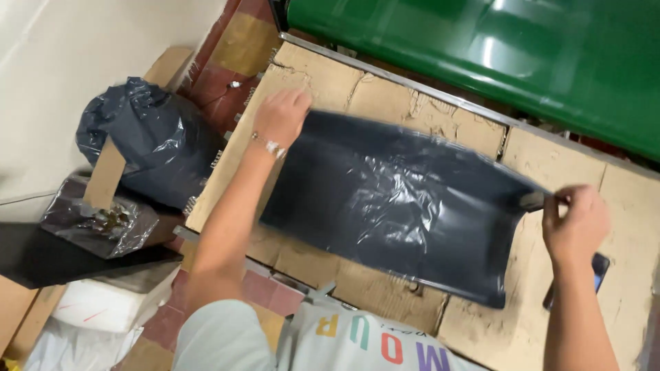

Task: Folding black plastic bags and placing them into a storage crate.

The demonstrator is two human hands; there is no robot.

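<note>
Your left hand (282, 117) and right hand (574, 223) have fingers clamped on opposite edges of the thin, limp, slippery-looking black plastic sheet (392, 199) spread over the bench (619, 275), so grip its edges.

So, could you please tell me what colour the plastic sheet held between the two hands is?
The plastic sheet is dark, nearly black, and glossy; the head view shows it.

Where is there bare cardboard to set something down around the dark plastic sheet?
Bare cardboard runs between the dark plastic sheet and the green panel, and along the near edge below the sheet. The right end is crowded: the right hand pinches the sheet above a phone. The left hand grips the sheet's left corner.
</note>
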